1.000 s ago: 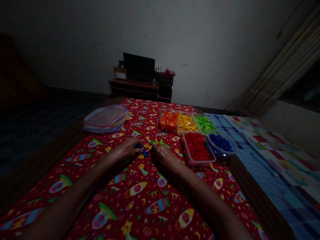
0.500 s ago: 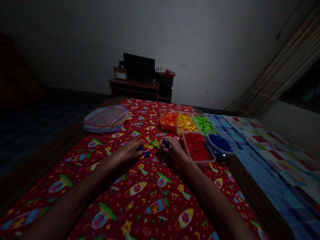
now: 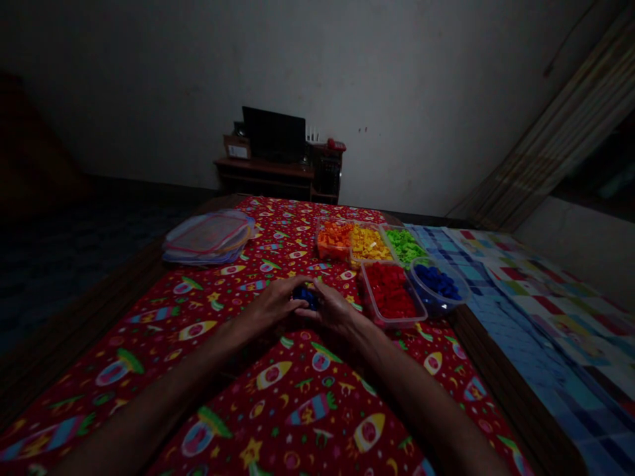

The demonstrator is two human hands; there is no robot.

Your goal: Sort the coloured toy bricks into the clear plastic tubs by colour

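Note:
My left hand (image 3: 275, 301) and my right hand (image 3: 336, 308) meet over the middle of the red patterned cloth. Their fingers curl in from both sides around some small blue plastic toy pieces (image 3: 304, 297). How many blue pieces there are, and how they sit against each other, is hidden by the fingers and the dim light. A speck of yellow-green shows just behind the blue pieces, between my fingertips; the other small loose pieces there are covered by my hands.
Right of my hands stand clear tubs of orange pieces (image 3: 335, 237), yellow pieces (image 3: 370, 243), green pieces (image 3: 404, 244), red pieces (image 3: 389, 291) and blue pieces (image 3: 436, 281). Stacked lids (image 3: 208, 235) lie at the left. A desk with a monitor (image 3: 274, 134) stands by the wall.
My hands were apart, each with a blue piece, beside loose yellow, green and blue pieces. They have come together over that spot, and the loose pieces are now mostly covered.

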